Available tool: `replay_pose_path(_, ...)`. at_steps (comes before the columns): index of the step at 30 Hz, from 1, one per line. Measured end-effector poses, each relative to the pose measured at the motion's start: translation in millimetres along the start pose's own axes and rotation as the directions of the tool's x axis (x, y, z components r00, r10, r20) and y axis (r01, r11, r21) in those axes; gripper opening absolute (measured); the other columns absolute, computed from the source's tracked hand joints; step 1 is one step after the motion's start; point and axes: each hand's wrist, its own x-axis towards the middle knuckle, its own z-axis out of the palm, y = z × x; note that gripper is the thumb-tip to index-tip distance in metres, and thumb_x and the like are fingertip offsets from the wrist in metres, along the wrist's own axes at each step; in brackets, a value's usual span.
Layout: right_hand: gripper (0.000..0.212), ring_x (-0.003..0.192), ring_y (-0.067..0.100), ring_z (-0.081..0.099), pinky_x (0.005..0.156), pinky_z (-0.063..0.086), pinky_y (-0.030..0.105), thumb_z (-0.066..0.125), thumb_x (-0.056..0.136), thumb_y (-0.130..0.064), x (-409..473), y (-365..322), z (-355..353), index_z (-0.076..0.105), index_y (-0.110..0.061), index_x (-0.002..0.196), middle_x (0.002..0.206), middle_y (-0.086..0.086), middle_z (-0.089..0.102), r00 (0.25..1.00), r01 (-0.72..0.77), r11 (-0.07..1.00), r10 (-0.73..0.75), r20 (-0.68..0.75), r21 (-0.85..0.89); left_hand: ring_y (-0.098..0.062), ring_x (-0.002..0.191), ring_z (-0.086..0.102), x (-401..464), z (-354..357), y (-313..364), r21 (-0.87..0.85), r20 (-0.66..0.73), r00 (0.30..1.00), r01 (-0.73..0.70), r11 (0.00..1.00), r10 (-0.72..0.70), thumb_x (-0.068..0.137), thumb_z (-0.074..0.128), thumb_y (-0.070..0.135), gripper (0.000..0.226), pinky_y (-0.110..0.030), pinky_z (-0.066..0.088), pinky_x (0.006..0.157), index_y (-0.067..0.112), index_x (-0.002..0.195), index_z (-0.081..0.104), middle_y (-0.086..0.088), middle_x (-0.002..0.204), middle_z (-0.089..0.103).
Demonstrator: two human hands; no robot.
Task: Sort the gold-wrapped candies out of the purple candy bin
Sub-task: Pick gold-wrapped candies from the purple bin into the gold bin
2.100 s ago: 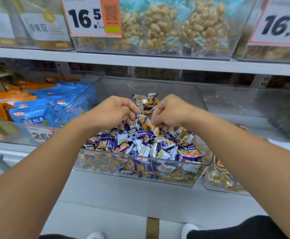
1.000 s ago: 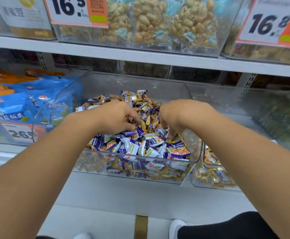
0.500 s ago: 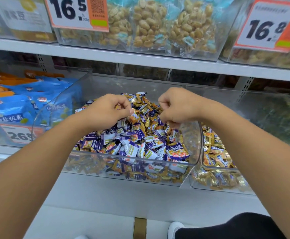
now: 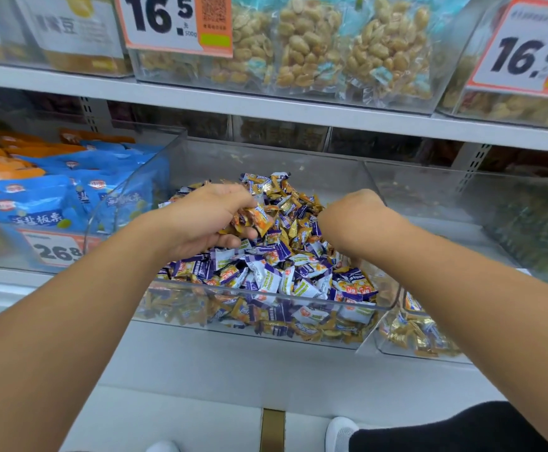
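A clear plastic bin (image 4: 266, 313) on the lower shelf holds a heap of purple-and-white wrapped candies (image 4: 266, 275) mixed with gold-wrapped candies (image 4: 285, 197) piled toward the back. My left hand (image 4: 200, 220) hovers over the left of the heap, its fingers curled round a small bunch of gold-wrapped candies (image 4: 256, 220). Over the right side of the heap my right hand (image 4: 351, 220) points its fingers down into the candies; its fingertips are hidden, so what it holds cannot be made out.
A second clear bin (image 4: 422, 337) with gold candies stands to the right. Blue and orange snack packets (image 4: 37, 207) fill the bin on the left, behind a price tag (image 4: 54, 252). The upper shelf (image 4: 266, 109) overhangs with bags of peanuts (image 4: 315, 44).
My left hand has turned palm-inward with a bunch of gold candies showing in its fingers. My right hand has dropped lower into the right side of the heap.
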Motion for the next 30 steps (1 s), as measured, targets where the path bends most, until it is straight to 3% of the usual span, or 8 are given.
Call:
replay_pose_path(7,0.028,0.078,0.026,0.057,0.069,0.045,0.031,0.06,0.099,-0.027,0.7,30.6,-14.8,0.065,-0.003,0.086,0.073,0.002,0.054,0.975,0.165,0.918,-0.096,-0.201,0.362,-0.026,0.085,0.075,-5.6,-6.0,-1.9,-0.132,0.01,0.998,0.063,0.989,-0.062,0.101,0.051,0.017,0.014,-0.026,0.059,0.052,0.015,0.088,0.054,-0.015,0.096,0.073)
replay_pose_path(12,0.022,0.081,0.029,0.066,0.072,0.054,0.038,0.078,0.084,-0.019,-2.0,9.5,-16.8,0.063,-0.006,0.093,0.086,0.004,0.066,0.995,0.093,0.982,-0.089,-0.034,0.166,-0.03,0.09,0.074,-9.4,-10.6,0.6,-0.147,-0.006,0.997,0.07,0.987,-0.072,0.102,0.045,0.012,0.01,-0.031,0.062,0.062,0.012,0.093,0.049,-0.024,0.102,0.073)
replay_pose_path(18,0.014,0.064,0.019,0.052,0.069,0.05,0.036,0.063,0.092,-0.011,2.1,0.5,-1.5,0.057,-0.012,0.079,0.077,-0.003,0.055,0.994,0.102,0.995,-0.101,0.032,-0.024,-0.029,0.091,0.074,-9.2,-4.7,2.4,-0.12,0.001,0.999,0.043,0.992,-0.043,0.102,0.044,0.012,0.008,-0.031,0.062,0.062,0.012,0.095,0.049,-0.016,0.1,0.075)
replay_pose_path(21,0.024,0.095,0.026,0.064,0.087,0.055,0.04,0.073,0.09,-0.031,1.7,13.6,-8.0,0.068,-0.016,0.107,0.101,-0.001,0.065,0.978,0.194,0.977,-0.199,0.063,0.084,-0.028,0.091,0.075,-7.0,-5.3,2.0,-0.1,0.012,0.999,0.043,0.994,-0.042,0.102,0.045,0.013,0.007,-0.03,0.061,0.062,0.011,0.099,0.051,-0.014,0.1,0.076)
replay_pose_path(23,0.027,0.085,0.023,0.061,0.081,0.053,0.039,0.067,0.091,-0.044,-2.1,33.5,-12.2,0.067,-0.017,0.09,0.087,-0.001,0.063,0.965,0.264,0.919,-0.254,-0.071,0.294,-0.028,0.09,0.075,-4.7,-4.6,1.9,-0.092,0.019,0.999,0.041,0.995,-0.039,0.102,0.045,0.014,0.008,-0.031,0.061,0.063,0.01,0.101,0.053,-0.014,0.1,0.076)
replay_pose_path(26,0.033,0.057,0.014,0.053,0.055,0.047,0.03,0.057,0.1,-0.037,-9.2,48.5,-7.4,0.055,-0.013,0.077,0.066,0.0,0.059,0.948,0.278,0.365,-0.256,-0.192,0.889,-0.027,0.089,0.075,-2.6,-3.0,2.0,-0.095,0.025,0.999,0.046,0.994,-0.044,0.102,0.045,0.014,0.012,-0.03,0.061,0.063,0.008,0.106,0.055,-0.015,0.1,0.075)
replay_pose_path(28,0.016,0.057,0.012,0.059,0.047,0.048,0.021,0.054,0.1,-0.015,-12.9,38.8,-5.5,0.055,-0.009,0.085,0.079,0.007,0.069,0.933,0.17,-0.13,-0.297,-0.202,0.977,-0.027,0.089,0.075,-1.8,-1.2,2.8,-0.107,0.027,0.998,0.051,0.993,-0.048,0.101,0.046,0.013,0.01,-0.031,0.062,0.064,0.008,0.101,0.055,-0.017,0.101,0.075)
replay_pose_path(30,0.006,0.057,0.013,0.061,0.043,0.049,0.017,0.053,0.094,-0.001,-7.3,29.4,-5.5,0.058,-0.006,0.093,0.087,0.014,0.069,0.95,0.027,-0.416,-0.273,-0.153,0.909,-0.028,0.09,0.075,-1.2,1.2,4.3,-0.118,0.018,0.999,0.051,0.992,-0.049,0.1,0.047,0.012,0.009,-0.033,0.062,0.065,0.01,0.094,0.053,-0.018,0.1,0.075)
